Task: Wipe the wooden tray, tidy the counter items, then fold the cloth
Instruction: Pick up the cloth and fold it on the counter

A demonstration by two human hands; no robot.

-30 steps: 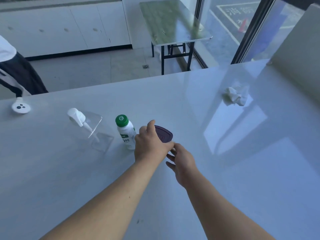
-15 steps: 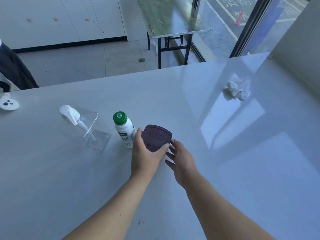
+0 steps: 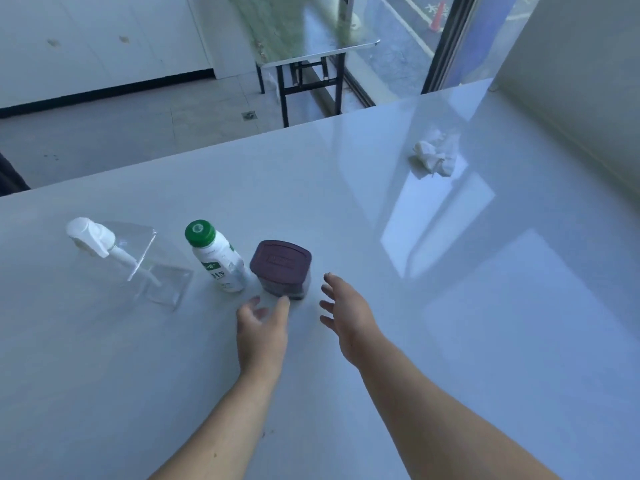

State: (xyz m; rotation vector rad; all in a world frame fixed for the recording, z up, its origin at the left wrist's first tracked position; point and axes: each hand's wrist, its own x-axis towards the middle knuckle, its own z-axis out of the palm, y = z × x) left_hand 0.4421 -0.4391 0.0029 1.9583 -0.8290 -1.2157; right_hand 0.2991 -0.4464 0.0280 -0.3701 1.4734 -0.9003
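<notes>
A small container with a dark purple lid (image 3: 281, 268) stands on the white counter (image 3: 450, 306), right of a white bottle with a green cap (image 3: 216, 261). Left of the bottle stands a clear square pump dispenser (image 3: 135, 261) with a white pump head. My left hand (image 3: 261, 329) hovers just in front of the container, fingers spread, a fingertip close to its base. My right hand (image 3: 346, 315) is open to the container's right, apart from it. A crumpled white cloth (image 3: 433, 157) lies far right on the counter. No wooden tray is in view.
Past the counter's far edge are a tiled floor, white cabinets and a metal folding table (image 3: 304, 36). A glass door and a pale wall (image 3: 571, 81) bound the right side. A dark sleeve edge (image 3: 10, 178) shows at far left.
My left hand has let go of the purple-lidded container, which now stands beside the bottle. Both hands have drawn back toward me and opened. The view has shifted closer.
</notes>
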